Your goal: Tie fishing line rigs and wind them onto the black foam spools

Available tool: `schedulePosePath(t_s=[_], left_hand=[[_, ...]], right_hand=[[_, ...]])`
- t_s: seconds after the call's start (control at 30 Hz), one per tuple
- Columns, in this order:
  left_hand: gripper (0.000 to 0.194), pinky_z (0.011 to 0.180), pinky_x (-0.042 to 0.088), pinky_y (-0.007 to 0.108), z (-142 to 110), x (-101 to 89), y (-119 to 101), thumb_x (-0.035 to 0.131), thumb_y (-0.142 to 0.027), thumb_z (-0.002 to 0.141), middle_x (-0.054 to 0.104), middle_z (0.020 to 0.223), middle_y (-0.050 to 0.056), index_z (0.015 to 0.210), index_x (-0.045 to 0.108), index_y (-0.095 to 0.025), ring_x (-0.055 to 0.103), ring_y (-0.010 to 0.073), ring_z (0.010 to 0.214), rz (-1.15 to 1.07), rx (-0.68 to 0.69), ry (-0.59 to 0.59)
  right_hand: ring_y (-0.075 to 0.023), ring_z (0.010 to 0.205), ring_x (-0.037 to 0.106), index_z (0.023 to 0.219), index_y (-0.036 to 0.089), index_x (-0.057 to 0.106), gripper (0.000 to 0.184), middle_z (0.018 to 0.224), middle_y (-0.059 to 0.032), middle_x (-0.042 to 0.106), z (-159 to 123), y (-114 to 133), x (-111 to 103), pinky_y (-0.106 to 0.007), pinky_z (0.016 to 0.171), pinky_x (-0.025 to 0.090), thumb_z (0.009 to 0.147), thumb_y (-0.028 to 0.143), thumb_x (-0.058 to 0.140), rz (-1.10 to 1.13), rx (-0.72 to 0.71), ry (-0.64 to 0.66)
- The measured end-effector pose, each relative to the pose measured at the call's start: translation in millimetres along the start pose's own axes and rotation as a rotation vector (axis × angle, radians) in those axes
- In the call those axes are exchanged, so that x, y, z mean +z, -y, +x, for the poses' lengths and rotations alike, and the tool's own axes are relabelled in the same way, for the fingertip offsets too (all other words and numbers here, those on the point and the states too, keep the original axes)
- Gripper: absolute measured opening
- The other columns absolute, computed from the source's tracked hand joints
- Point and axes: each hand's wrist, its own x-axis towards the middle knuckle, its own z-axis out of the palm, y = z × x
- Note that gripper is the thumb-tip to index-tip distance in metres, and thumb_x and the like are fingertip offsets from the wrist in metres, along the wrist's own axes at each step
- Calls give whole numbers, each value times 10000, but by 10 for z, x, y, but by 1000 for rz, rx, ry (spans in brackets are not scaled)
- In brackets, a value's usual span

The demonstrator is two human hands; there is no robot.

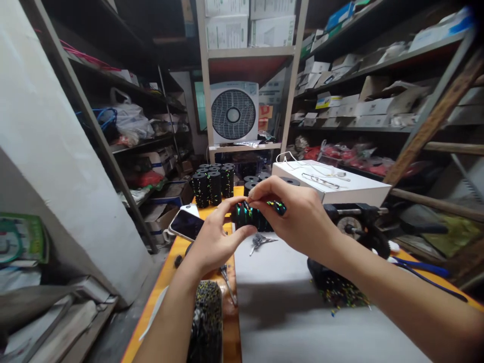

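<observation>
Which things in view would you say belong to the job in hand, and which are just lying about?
Likely part of the job:
black roll, held by left hand, touched by right hand
standing rolls
coloured bits

Seemingly just lying about:
phone
fan
white box

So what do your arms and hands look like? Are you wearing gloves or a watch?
No gloves! My left hand and right hand are both bare, with no rings or watch that I can see. My left forearm and right forearm have no sleeves showing either.
</observation>
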Motion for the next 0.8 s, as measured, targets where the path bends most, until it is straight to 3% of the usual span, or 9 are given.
schedulePosePath(t_s=[0.23, 0.37, 0.57, 0.8], left_hand=[[447, 949, 446, 296, 12, -2, -3, 672, -279, 838, 570, 1284, -18, 1253, 507, -296, 573, 165, 1073, -9, 9, -1], [463, 987, 418, 293, 14, -10, 8, 682, -266, 831, 562, 1302, -15, 1259, 506, -286, 542, 166, 1153, -10, 23, 1], [687, 1032, 408, 303, -8, -40, 48, 727, -213, 786, 479, 1406, 9, 1369, 377, -315, 465, 173, 1264, -109, 13, 24], [570, 1022, 425, 334, -16, -27, 72, 737, -243, 774, 556, 1305, 18, 1271, 459, -280, 486, 191, 1236, -99, -22, -12]], right_hand=[[-80, 663, 618, 856, 117, 593, 102, 767, -5, 669, -20, -11, 19, -174, 613, 452, 807, 33, 622, -1, 1, 18], [-65, 630, 592, 857, 133, 583, 111, 765, 10, 667, -23, -22, 16, -162, 557, 419, 810, 42, 626, -12, 6, 35], [-79, 659, 608, 807, 173, 502, 151, 766, 20, 662, 1, -29, -42, -176, 579, 419, 824, 36, 564, 29, -17, 144], [-99, 647, 610, 824, 191, 497, 134, 754, 22, 666, 75, -11, -106, -207, 572, 405, 865, 63, 511, -66, -66, 263]])
